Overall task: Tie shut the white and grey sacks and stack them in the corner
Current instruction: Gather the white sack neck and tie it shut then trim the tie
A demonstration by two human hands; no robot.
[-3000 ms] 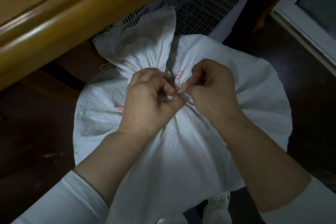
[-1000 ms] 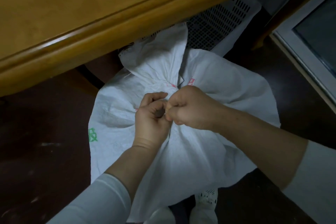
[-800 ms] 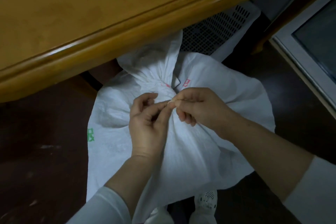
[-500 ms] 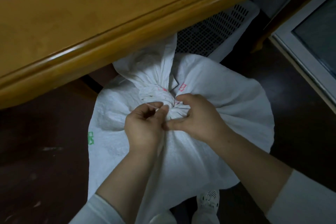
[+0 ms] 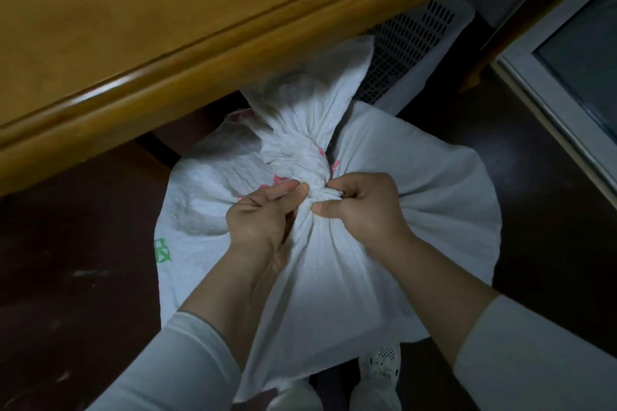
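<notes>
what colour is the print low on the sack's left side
Green print on the white sack, seen in the head view.

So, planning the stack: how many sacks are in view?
1: the white sack on the floor by the wooden table, its neck bunched. Others may be hidden.

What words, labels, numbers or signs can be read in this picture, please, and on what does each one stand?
No text can be quoted.
Green character, on the left side of the white woven sack: too blurred to read.
Red print, by the sack's gathered neck: crumpled into the folds, unreadable.
Yellow-brown wooden table, white perforated plastic basket, white shoe: no text visible.
</notes>
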